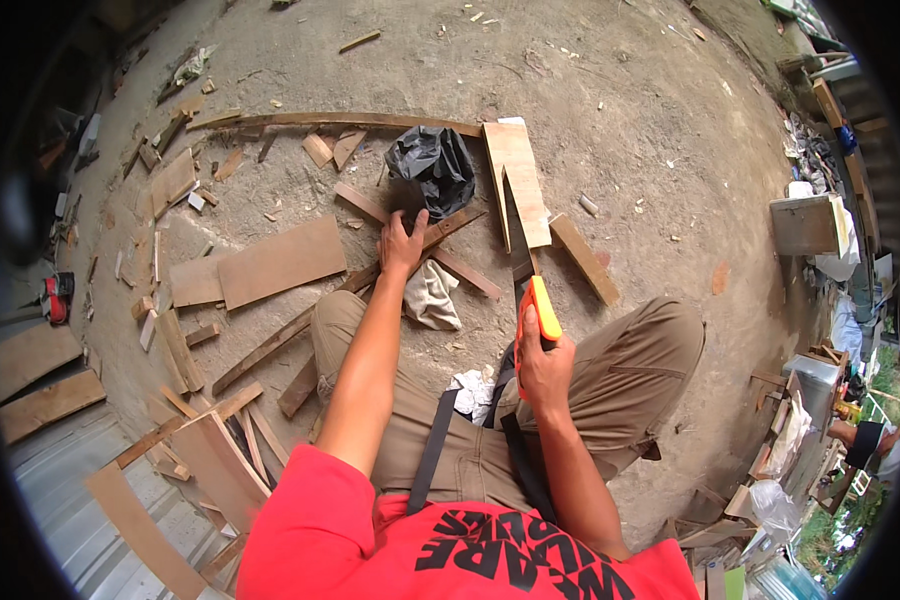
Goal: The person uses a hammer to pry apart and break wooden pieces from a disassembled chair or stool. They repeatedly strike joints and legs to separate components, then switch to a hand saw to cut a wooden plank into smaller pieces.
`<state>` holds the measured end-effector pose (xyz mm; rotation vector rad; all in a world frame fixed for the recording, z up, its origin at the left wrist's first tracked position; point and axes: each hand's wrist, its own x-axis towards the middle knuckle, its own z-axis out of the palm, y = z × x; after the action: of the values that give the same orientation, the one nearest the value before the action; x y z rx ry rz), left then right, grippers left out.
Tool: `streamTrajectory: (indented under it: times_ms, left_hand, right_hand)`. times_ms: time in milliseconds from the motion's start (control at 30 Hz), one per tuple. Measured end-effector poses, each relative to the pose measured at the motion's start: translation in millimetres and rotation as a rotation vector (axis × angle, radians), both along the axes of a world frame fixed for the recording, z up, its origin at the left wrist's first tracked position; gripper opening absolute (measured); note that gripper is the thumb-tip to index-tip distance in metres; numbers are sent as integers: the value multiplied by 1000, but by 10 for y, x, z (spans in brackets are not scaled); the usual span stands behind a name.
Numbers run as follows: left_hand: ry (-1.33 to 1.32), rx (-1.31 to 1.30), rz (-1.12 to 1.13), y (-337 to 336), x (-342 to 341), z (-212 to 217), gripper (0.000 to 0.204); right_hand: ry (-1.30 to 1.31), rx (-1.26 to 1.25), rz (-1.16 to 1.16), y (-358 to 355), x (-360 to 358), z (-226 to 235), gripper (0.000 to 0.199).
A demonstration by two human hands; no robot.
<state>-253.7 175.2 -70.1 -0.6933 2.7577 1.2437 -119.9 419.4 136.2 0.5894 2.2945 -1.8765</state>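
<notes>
1. Red shirt (370, 530) fills the bottom of the view, with a dark strap (432, 450) running across the person's khaki trousers (630, 370); the person crouches on a dirt floor (610, 110).
2. Their right hand (543, 368) is wrapped tight round the orange and yellow handle of a handsaw (526, 262), thumb lying along the top.
3. From that grip the saw's dark blade points away from the person and rests on a pale board (516, 170), its tip near the middle of the board.
4. Their left hand (402, 243) is pressed down, fingers spread, on a long dark strip of wood (350, 285) that runs slantwise under it.
5. Just beyond the left hand's fingertips sits a crumpled black plastic bag (432, 165), close enough that I cannot tell whether they touch.
6. Between the knees lies a pale cloth (432, 297), just beside the left wrist.
7. Left of the person a broad brown board (280, 262) lies flat, with more offcuts and slats scattered round it.
8. One plank (584, 258) lies slantwise just right of the saw blade.
9. Further out, a long curved strip (340, 120) lies across the floor behind the bag.
</notes>
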Motion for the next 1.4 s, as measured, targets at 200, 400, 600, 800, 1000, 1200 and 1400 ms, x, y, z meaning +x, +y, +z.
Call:
streamTrajectory:
  times_ms: [200,400,600,800,1000,1200,1400]
  left_hand:
    - [89,135,202,-27,-737,201,108]
    - [136,28,325,-447,-1321,141,33]
    - [415,174,480,-895,-1759,701,37]
    - [331,633,644,-1463,-1500,519,37]
    - [49,-147,254,11,-244,-56,42]
    - [14,-307,410,382,106,-160,36]
    - [-50,-456,470,493,-9,-180,29]
  right_hand:
    - [50,-59,4,-75,-156,-55,34]
    - [88,-42,12,-146,-198,-156,38]
    - [39,7,22,-124,-242,-74,35]
    - [80,124,131,-209,-251,-15,38]
    - [121,312,263,-111,-211,185,33]
    - [88,326,342,-5,-160,166,35]
    - [3,262,336,78,-72,131,34]
